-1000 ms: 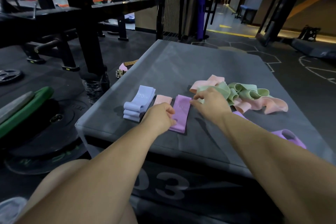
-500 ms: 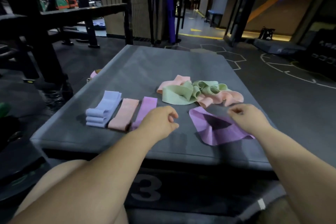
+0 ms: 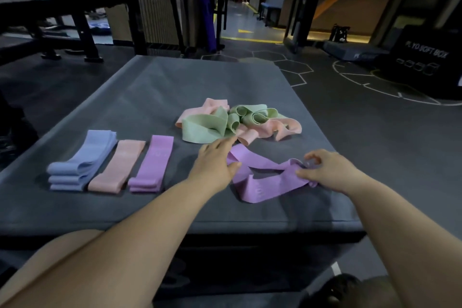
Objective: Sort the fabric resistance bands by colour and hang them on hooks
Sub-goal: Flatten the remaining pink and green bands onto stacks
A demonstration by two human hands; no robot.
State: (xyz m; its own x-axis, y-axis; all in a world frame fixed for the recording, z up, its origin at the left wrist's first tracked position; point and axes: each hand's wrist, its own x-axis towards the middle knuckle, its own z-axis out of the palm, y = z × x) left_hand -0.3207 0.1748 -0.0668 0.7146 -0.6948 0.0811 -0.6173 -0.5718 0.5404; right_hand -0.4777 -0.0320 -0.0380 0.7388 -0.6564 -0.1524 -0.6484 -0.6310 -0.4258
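a twisted purple band [image 3: 265, 180] lies flat between the left hand [image 3: 215, 165], resting on one end, and the right hand [image 3: 327, 170], pinching the other; a green-and-pink tangle [image 3: 237, 120] sits just beyond the left fingertips; a folded blue stack [image 3: 80, 162], pink band [image 3: 117, 167] and purple stack [image 3: 152, 165] line up left of it.

Folded bands [image 3: 107, 162] left, tangled pile [image 3: 237, 120] right
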